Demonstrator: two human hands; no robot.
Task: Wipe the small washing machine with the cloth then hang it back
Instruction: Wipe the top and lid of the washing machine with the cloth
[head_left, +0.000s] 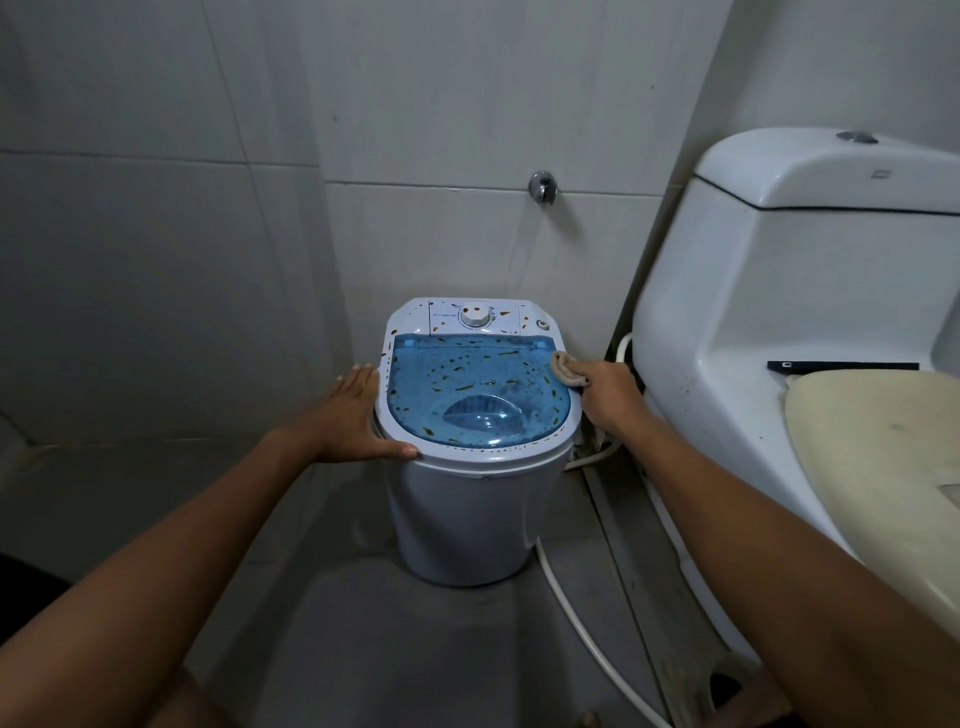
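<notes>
"Where is the small white washing machine with the clear blue lid (479, 415)?"

"It stands on the grey floor (363, 649), in the corner by the grey tiled wall (208, 208). A big white toilet (769, 322) is just beside it, on its right side."

"Is it clean?"

"No. Brown spots are all over the blue lid and on the white rim around it. There are spots near the round white knob (475, 316) at the back too."

"What is the left hand (358, 415) doing?"

"It lies flat against the left side of the machine's top. The fingers are straight and the thumb rests along the front rim. It is not grabbing anything."

"And the right hand (602, 397)?"

"It is curled around a small bunched-up beige cloth (563, 367). The cloth pokes out past the fingers and touches the right edge of the blue lid, near the back."

"What else is there?"

"A thin white hose (582, 618) runs along the floor from the machine. A shiny metal tap fitting (543, 187) sticks out of the wall above it."
</notes>
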